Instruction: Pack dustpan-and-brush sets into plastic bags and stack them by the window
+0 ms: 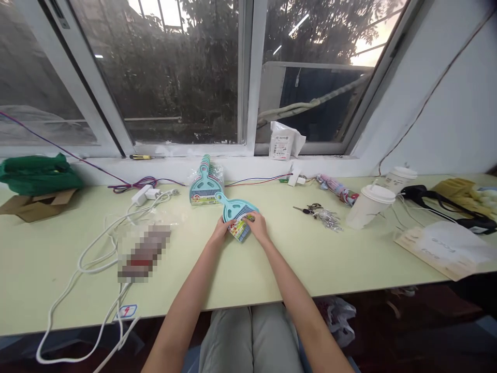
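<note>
A teal mini dustpan and brush set (234, 207) with a colourful label card (239, 228) lies in front of me over the table. My left hand (221, 229) is closed on its lower left edge. On the right side, my right hand (257, 226) pinches the card and the set's edge. Just behind, a stack of similar teal dustpan sets (205, 185) stands in clear plastic against the wall below the window.
White cables (83, 261) and a blurred object (144, 255) are on the left of the table (186, 248). Keys (320, 213), paper cups (370, 204), a folded umbrella (337, 190) and a paper bag (446, 246) are on the right. A green bag (39, 175) sits far left.
</note>
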